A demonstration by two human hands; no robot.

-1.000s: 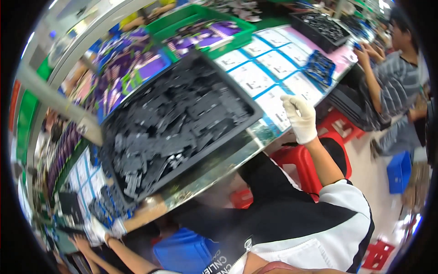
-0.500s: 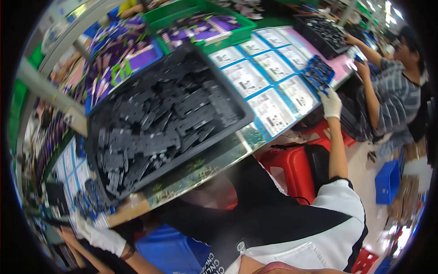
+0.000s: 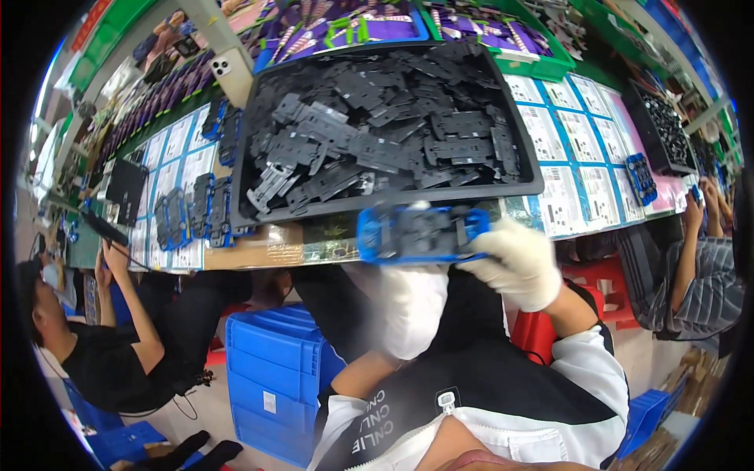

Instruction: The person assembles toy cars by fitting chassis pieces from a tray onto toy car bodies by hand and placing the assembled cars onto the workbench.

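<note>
In front of my chest is a toy car (image 3: 424,235) with a blue body, its black underside turned toward me. My right hand (image 3: 518,265), in a white glove, grips the car's right end. Just below the car is my left hand (image 3: 412,310), also white-gloved and smeared by motion; its fingers are mostly hidden behind the car. Beyond them a large black tray (image 3: 385,202) holds a heap of black plastic car chassis (image 3: 377,149). Several blue-and-black toy cars (image 3: 208,206) lie left of the tray, and another blue car (image 3: 642,179) lies far right.
Printed sheets (image 3: 577,200) cover the table on both sides. Behind stand a green crate (image 3: 561,67) and a blue-rimmed tray with purple parts. A black bin (image 3: 660,129) of small parts is at right. Co-workers sit left and right; a blue tub (image 3: 275,385) stands below the table.
My view has swung left. My right hand has come in from the far right with a toy car, and my left hand has moved from the cars at left to the middle.
</note>
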